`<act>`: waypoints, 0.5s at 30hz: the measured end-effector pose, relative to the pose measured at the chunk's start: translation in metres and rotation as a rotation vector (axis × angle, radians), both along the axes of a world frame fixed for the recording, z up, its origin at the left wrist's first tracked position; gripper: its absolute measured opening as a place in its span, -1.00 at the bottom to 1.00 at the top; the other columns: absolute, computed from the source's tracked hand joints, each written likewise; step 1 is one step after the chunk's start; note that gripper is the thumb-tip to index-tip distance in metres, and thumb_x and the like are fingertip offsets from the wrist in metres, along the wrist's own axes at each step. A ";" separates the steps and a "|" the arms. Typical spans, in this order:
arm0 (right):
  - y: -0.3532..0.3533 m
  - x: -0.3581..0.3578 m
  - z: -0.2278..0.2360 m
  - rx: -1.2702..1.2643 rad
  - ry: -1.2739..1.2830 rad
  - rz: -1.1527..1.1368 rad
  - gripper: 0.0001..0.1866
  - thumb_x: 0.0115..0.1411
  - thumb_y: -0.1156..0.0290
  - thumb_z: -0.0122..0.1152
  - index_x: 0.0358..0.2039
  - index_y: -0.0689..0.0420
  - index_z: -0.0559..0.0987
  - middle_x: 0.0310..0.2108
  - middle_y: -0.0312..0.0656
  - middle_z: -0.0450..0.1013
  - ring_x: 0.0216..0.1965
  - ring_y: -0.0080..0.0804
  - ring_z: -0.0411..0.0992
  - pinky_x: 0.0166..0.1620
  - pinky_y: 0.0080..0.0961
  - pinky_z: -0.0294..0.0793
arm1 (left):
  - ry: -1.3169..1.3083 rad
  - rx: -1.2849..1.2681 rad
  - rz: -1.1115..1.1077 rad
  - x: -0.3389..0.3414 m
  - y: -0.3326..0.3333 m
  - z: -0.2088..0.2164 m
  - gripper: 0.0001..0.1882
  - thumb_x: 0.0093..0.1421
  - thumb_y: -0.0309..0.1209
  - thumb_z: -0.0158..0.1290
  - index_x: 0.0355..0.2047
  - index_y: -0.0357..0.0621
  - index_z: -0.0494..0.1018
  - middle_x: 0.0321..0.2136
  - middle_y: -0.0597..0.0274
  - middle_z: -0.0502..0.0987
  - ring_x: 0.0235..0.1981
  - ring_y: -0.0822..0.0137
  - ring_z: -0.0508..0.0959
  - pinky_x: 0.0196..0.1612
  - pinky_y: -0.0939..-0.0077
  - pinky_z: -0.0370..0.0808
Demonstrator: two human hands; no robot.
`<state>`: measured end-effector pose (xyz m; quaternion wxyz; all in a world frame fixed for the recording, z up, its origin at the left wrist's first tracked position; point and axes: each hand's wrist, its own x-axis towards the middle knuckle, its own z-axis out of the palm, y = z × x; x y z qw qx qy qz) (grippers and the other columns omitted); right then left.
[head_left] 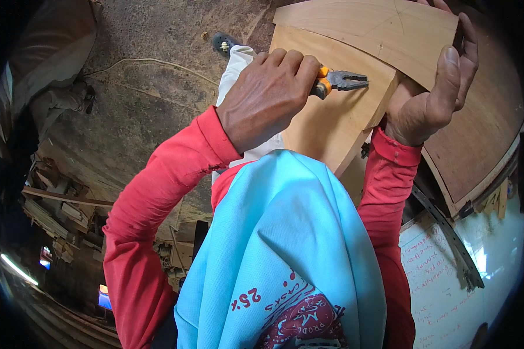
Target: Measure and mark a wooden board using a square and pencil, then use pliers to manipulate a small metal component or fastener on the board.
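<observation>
My left hand [271, 96] is closed around a pair of combination pliers [346, 81] with orange and black handles. The pliers' dark metal jaws point right, over a pale wooden piece [314, 128] shaped like a box or block. A curved wooden board [372, 29] lies across the far part of that piece. At the board's right end is my right hand [431, 107], its thumb against the near corner and its fingers partly hidden round the far side. Both my arms wear red sleeves, and light blue printed cloth [279, 232] covers the lower middle of the view.
A large curved brown panel [477, 128] stands at right, above a white surface with red handwriting [442, 279]. A dark metal strip [448, 232] leans there. Wood offcuts [55, 215] are piled at left. A cord [151, 60] crosses the worn floor near a shoe [223, 43].
</observation>
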<state>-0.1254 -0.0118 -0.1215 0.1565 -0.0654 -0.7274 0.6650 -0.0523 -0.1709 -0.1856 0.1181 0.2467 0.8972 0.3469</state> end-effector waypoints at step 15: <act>0.007 -0.002 -0.005 0.054 0.004 0.022 -0.36 0.34 0.20 -0.02 0.36 0.27 0.27 0.21 0.05 0.39 0.20 -0.22 0.40 0.26 -0.27 0.42 | 0.201 -0.257 -0.171 -0.032 -0.006 0.010 -0.74 0.24 -0.37 0.05 -0.08 -0.15 0.39 -0.26 0.14 0.48 -0.16 0.11 0.55 -0.05 0.20 0.47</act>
